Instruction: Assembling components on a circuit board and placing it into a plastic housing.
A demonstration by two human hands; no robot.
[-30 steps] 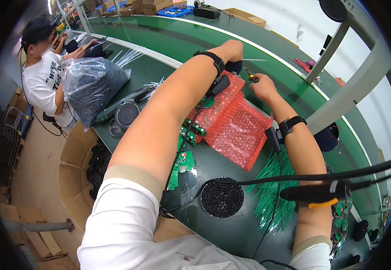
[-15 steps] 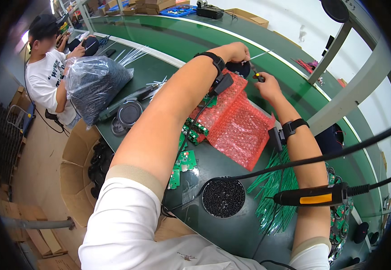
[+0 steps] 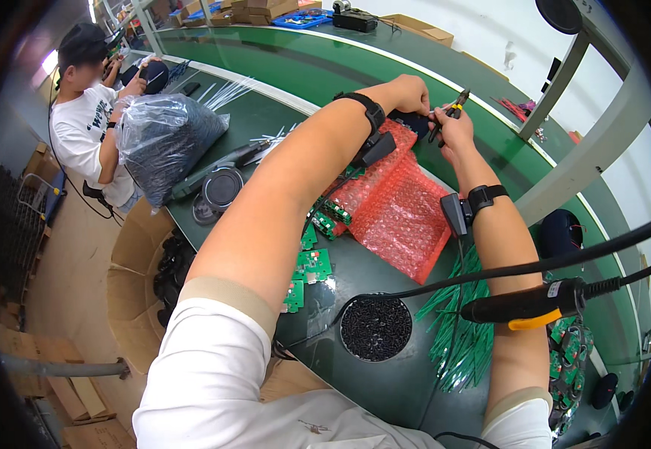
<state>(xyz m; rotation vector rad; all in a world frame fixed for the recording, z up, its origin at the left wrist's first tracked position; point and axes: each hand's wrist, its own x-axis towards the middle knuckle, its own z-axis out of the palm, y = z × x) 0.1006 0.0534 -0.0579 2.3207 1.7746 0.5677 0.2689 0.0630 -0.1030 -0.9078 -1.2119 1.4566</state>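
My right hand (image 3: 454, 132) is closed round a pair of pliers (image 3: 456, 105) with black and yellow handles, its jaws pointing up and away from me. Just left of it, my left hand (image 3: 413, 93) is curled with its fingertips together; what they pinch, if anything, is too small to make out. Below both hands sits a dark blue rounded piece (image 3: 414, 123), partly hidden by my wrist and fingers. Red bubble wrap (image 3: 404, 217) lies nearer to me, beside green circuit boards (image 3: 312, 266).
A round dish of small black parts (image 3: 375, 327) and green wires (image 3: 456, 337) lie close to me. A black power screwdriver (image 3: 520, 305) hangs over my right forearm on its cable. At left are a bulging plastic bag (image 3: 164, 142), an open carton (image 3: 134, 277) and a co-worker (image 3: 86, 112).
The pliers have swung from pointing at the left hand to pointing upward. The pale strip that stuck out by my left fingers no longer shows. Both hands have shifted slightly.
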